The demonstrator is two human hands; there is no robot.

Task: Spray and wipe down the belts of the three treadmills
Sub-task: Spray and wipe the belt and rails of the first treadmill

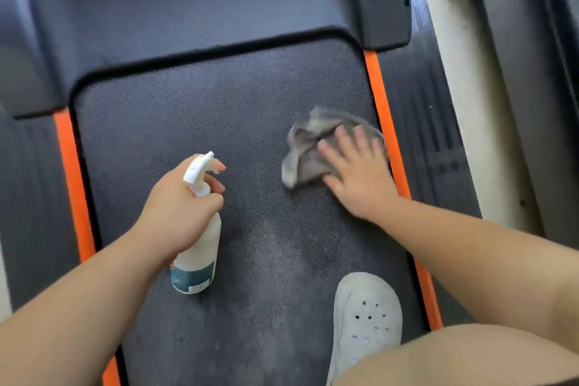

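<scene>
You are partway through this treadmill belt [194, 122]: your right hand [357, 175] lies flat, fingers spread, pressing a crumpled grey cloth [308, 147] onto the belt beside its right orange strip [383, 122], near the motor hood [200, 3]. Your left hand [178, 210] is wrapped round the neck of a white spray bottle [197, 251], held over the belt's left half. The belt behind the cloth, toward your white clog [366, 320], shows pale streaks, so I judge wiping unfinished. Another treadmill [539, 72] sits right of the belt; a third is not visible. The bottle's teal label is too blurred to read.
</scene>
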